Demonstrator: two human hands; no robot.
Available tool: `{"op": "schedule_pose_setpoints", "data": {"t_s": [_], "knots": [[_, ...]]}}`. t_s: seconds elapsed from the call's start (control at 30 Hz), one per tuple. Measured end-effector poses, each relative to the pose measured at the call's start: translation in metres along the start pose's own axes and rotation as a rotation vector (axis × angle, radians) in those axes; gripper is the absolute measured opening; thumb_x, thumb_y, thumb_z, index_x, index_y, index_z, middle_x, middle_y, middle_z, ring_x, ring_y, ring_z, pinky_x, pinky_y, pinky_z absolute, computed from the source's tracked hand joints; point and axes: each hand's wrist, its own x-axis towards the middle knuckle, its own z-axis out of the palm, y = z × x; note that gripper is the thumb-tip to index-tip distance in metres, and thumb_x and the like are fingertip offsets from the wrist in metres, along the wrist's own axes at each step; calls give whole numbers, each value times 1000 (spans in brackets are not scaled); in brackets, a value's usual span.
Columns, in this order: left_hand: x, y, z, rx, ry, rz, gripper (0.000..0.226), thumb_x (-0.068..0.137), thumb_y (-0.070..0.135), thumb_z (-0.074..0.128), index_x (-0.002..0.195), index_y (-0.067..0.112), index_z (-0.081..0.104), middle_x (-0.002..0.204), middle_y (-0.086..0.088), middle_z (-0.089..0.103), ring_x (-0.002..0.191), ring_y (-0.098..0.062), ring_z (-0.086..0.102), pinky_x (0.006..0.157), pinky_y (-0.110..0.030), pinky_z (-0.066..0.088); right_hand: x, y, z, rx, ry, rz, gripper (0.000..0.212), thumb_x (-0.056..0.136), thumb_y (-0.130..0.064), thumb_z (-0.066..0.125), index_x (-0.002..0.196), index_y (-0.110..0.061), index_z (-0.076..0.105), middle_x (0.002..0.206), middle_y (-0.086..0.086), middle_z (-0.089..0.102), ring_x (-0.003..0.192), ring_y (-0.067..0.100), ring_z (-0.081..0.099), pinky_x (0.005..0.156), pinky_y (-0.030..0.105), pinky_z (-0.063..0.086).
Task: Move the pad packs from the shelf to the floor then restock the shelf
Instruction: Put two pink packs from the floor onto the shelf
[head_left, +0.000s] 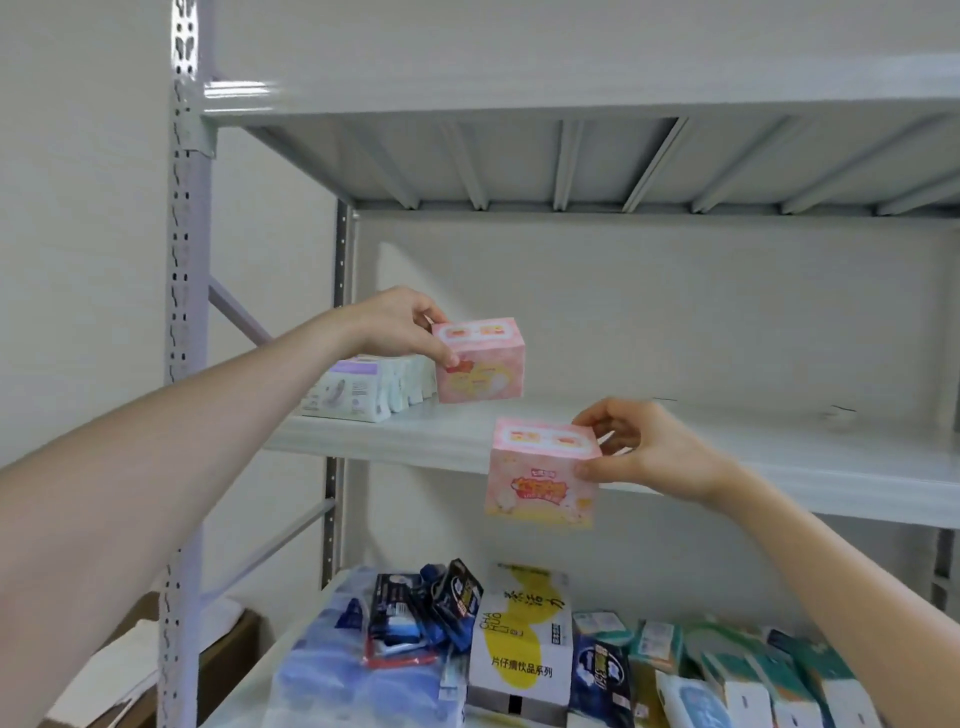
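Fingers (451, 358) of left hand (405, 325) are pinching far pink pack (480, 366) over the shelf (753, 431); right hand (644, 452) is pinching near pink pack (543, 475) just before its edge. Both are seeming light, boxy, slightly soft, so corner pinches are likely sufficing.

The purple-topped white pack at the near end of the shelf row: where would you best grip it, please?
Probably its top edge, from the open front of the shelf: the white pack stands upright at the row's end, broad face exposed, neighbours tight against its far side.
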Motion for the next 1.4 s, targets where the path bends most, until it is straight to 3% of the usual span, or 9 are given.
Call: {"op": "schedule_pose_setpoints", "data": {"t_s": [0.1, 0.2, 0.23, 0.33, 0.4, 0.7, 1.07, 1.2, 1.4], "knots": [[32, -14, -5, 16, 2, 3, 49, 68, 30, 85, 112, 18, 66, 100, 1, 69, 93, -13, 64, 76, -20, 47, 36, 1, -1, 26, -11, -6, 36, 73, -13, 81, 105, -16, 64, 99, 5, 69, 82, 18, 69, 72, 23, 56], [63, -34, -7, 21, -17, 10, 43, 69, 33, 85, 106, 24, 66, 100, 3, 69, 87, -8, 62, 57, -11, 44, 74, 6, 7, 31, -12, 9, 34, 75, -9, 79, 105, -14, 64, 101, 7, 68, 87, 24, 69, 81, 32, 55], [74, -43, -7, 23, -24, 9, 42, 69, 33, 84, 105, 25, 65, 101, 3, 68, 89, -8, 62, 59, -11, 44, 88, 9, 10, 31, -12, 14, 34, 76, -9, 79, 105, -14, 64, 102, 8, 68, 87, 24, 70, 83, 33, 55], [111, -71, -9, 29, -44, -1, 41, 68, 34, 85, 103, 27, 64, 107, 1, 67, 103, -16, 61, 91, -27, 47, 125, 18, 18, 30, 6, 33, 32, 76, -10, 78, 105, -15, 64, 104, 10, 67, 86, 21, 68, 86, 35, 52], [136, -90, -9, 35, -59, 1, 43, 67, 35, 85, 103, 26, 64, 109, -1, 67, 106, -17, 60, 98, -31, 45, 149, 26, 24, 25, 40, 51, 32, 77, -12, 78, 105, -16, 64, 106, 11, 67, 87, 20, 66, 90, 39, 50], [243, -155, 11, 107, -191, 5, 57, 67, 44, 84, 115, 23, 62, 117, 1, 63, 113, -18, 55, 104, -34, 41, 233, 61, 40, -34, 109, 143, 33, 73, -12, 80, 103, -17, 65, 107, 10, 68, 91, 23, 66, 92, 36, 50], [338, -202, 36, 296, -359, -47, 70, 65, 53, 82, 125, 26, 60, 123, 7, 57, 119, -16, 51, 107, -36, 40, 322, 97, 21, -267, -62, 249, 36, 73, -20, 81, 105, -17, 63, 101, 2, 69, 75, 4, 62, 61, 11, 48], [355, -217, 48, 341, -412, -84, 71, 68, 53, 80, 129, 26, 57, 126, 7, 56, 123, -18, 50, 111, -40, 35, 345, 107, 20, -317, -130, 286, 38, 75, -21, 79, 108, -16, 61, 103, -1, 69, 85, 8, 64, 64, 13, 49], [366, -218, 55, 367, -452, -77, 70, 69, 56, 78, 129, 30, 55, 125, 12, 54, 124, -15, 47, 113, -41, 32, 366, 119, 29, -297, -172, 298, 31, 76, -14, 76, 104, -11, 63, 107, 9, 68, 86, 14, 65, 76, 21, 55]]}}
